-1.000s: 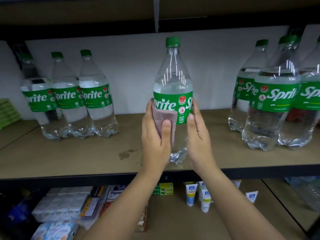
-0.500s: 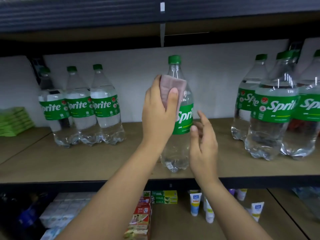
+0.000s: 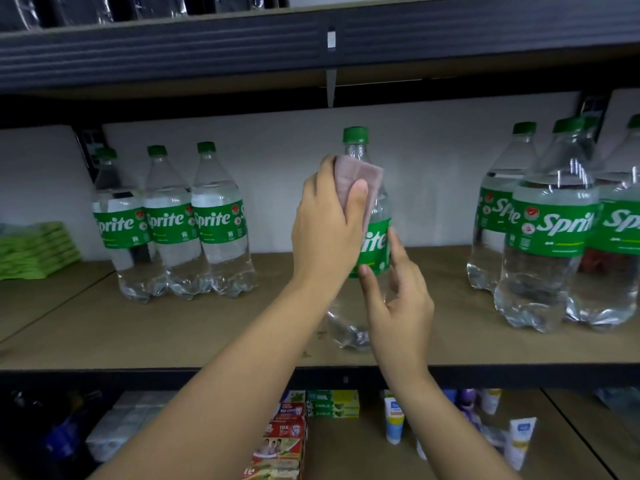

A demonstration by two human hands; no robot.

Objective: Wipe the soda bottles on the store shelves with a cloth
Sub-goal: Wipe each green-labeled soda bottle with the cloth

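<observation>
A clear Sprite bottle (image 3: pixel 375 244) with a green cap and green label stands upright at the middle of the brown shelf (image 3: pixel 173 327). My left hand (image 3: pixel 325 226) grips a pinkish-grey cloth (image 3: pixel 360 174) and presses it against the bottle's upper shoulder, just below the cap. My right hand (image 3: pixel 398 306) holds the bottle's lower right side, thumb on the label's bottom edge and fingers curled round the body. Both hands hide much of the bottle's left and lower part.
Three Sprite bottles (image 3: pixel 173 223) stand in a row at the left, more Sprite bottles (image 3: pixel 550 230) cluster at the right. Green packets (image 3: pixel 34 251) lie at the far left. A dark upper shelf edge (image 3: pixel 311 46) hangs above. Toothpaste boxes (image 3: pixel 332 403) and tubes (image 3: pixel 394 420) fill the lower shelf.
My left hand carried the cloth from the label up to the bottle's shoulder. My right hand let go for a moment and now holds the lower side again. The camera tilted up.
</observation>
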